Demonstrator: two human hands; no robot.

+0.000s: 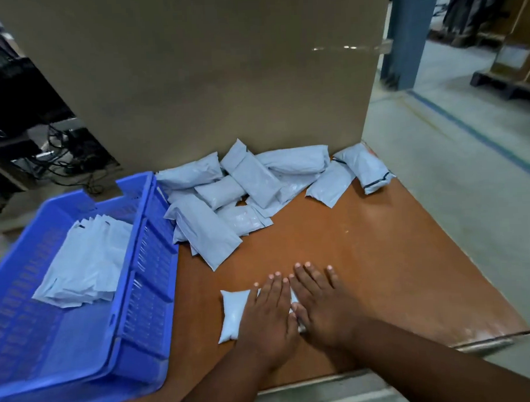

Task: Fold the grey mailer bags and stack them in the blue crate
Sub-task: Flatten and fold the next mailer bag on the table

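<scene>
left hand (270,319), right hand (320,304) — flat (fingers straight) on mailer bag (237,314)

Head-worn view, looking forward and steeply down, close above the worktop (366,257); cardboard panel (206,75) stands behind it.

The desk (381,256) is bare on its right half, so a hand can pass freely there. At the back a tall cardboard panel (206,75) closes the way, and a loose pile of mailer bags (244,183) lies against its foot. On the left, the near wall of the blue crate (148,266) stands along the desk; a hand must go over it. Inside, the stacked bags (87,260) fill the far part.
</scene>
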